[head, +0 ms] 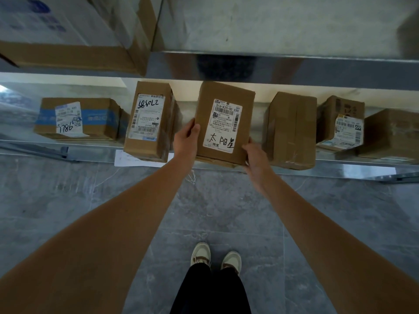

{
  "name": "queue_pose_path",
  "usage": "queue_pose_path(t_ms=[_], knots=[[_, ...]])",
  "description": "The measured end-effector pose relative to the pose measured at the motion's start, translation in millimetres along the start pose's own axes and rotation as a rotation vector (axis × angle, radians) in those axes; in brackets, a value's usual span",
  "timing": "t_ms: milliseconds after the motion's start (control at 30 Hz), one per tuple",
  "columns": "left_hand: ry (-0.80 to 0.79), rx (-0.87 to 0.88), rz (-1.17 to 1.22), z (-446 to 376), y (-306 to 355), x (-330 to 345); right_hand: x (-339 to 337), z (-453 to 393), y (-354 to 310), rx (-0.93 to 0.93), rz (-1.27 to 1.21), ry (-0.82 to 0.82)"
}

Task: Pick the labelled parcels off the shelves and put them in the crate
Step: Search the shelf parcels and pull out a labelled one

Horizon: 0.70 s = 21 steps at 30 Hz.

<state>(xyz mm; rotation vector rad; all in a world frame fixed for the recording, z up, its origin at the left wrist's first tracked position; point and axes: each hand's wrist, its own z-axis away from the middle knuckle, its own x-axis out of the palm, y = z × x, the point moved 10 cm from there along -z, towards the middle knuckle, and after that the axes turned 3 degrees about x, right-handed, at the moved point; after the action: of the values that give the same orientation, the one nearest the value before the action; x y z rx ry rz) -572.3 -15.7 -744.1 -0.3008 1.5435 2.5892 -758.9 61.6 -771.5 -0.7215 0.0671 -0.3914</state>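
Five cardboard parcels line the low metal shelf (226, 58), seen from above. At about 10 o'clock lies a flat box with blue tape (77, 117), its white label scrawled in black marker. Just beside it, toward 11 o'clock, a taller box (148, 121) stands on end, its label facing up with handwritten digits, and a white sheet of paper (127, 158) sticks out from under its near edge.

At 12 o'clock sits the labelled parcel (223, 123), tilted up at the shelf's front lip, with a printed label reading 516-K20-00 030 and three large handwritten characters below. The left hand (187, 138) grips its left side, thumb on the top face; the right hand (255, 156) clasps the near right corner, fingers curled under the edge.

Toward 1 o'clock stands a plain taped box (291, 130), label not visible. At 2 o'clock a smaller box (342, 123) with a yellow-edged label leans against another carton (392, 134).

Grey marble floor (90, 200) lies below, with two pale shoes (215, 257) at 6 o'clock.
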Motion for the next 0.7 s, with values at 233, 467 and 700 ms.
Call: queue_pose_path(t_ms=[233, 467, 700], knots=[[0.042, -0.125, -0.045, -15.9, -19.5, -16.9, 29.3, -21.4, -22.8, -0.155, 0.249, 0.008], [0.163, 0.278, -0.369, 0.8, 26.4, -16.3, -14.8, 8.2, -37.3, -0.287, 0.360, 0.306], [-0.091, 0.693, -0.521, 67.1, 76.9, 76.8, -135.4, 28.3, -45.1, -0.182, 0.856, 0.673]])
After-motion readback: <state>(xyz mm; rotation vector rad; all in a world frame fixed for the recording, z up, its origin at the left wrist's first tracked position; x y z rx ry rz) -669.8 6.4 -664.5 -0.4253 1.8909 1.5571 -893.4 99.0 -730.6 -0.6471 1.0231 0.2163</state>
